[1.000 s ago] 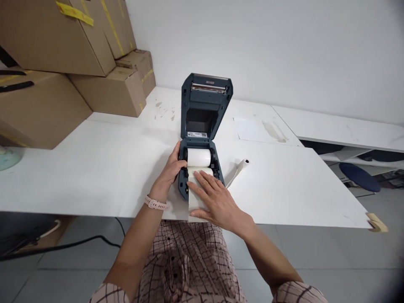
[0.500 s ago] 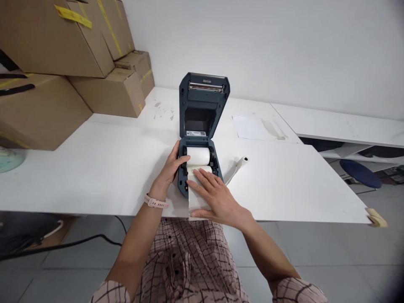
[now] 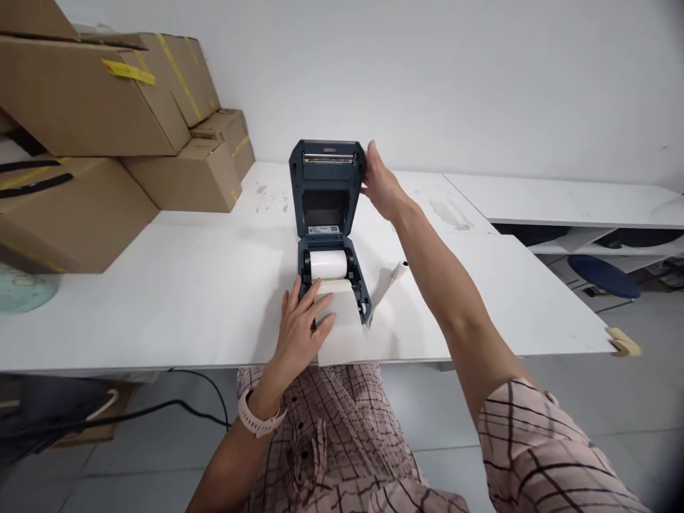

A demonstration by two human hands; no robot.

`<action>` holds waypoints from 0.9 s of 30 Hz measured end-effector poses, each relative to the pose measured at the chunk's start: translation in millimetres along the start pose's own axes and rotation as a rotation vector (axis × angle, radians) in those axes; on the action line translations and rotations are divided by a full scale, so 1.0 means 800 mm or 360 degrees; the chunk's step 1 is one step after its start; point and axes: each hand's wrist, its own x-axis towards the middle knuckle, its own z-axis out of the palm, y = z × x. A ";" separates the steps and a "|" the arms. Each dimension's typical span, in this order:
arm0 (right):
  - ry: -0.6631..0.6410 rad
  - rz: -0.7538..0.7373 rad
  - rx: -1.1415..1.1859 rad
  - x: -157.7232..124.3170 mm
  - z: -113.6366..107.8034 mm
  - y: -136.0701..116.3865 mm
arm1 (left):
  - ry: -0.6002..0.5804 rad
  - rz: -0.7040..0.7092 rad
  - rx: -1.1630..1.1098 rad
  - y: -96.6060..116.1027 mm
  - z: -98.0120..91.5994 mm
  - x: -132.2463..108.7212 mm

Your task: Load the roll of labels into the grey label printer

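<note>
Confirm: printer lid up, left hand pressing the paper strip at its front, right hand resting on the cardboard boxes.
Wrong on one point: the head view shows the right hand on the edge of the raised lid. The rest holds.

One open label printer [image 3: 325, 206] holding one paper roll [image 3: 328, 264], with one left hand [image 3: 299, 335] and one right hand [image 3: 380, 187]. At least five cardboard boxes [image 3: 182, 174] far left. One blue stool [image 3: 603, 276] right.

They wear a pink checked shirt [image 3: 342, 434] and pale wristwatch [image 3: 257, 421].
</note>
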 end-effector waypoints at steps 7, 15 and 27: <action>0.0142 -0.0076 -0.0049 -0.120 0.036 -0.025 | 0.0619 -0.0207 -0.0445 -0.018 -0.031 -0.031; 0.0369 0.0165 -0.0116 -0.277 0.120 -0.025 | 0.0390 -0.0504 -0.0694 -0.004 -0.021 0.000; 0.0338 0.0712 0.0585 -0.290 0.135 0.009 | 0.0147 -0.0598 -0.1092 -0.010 0.007 0.015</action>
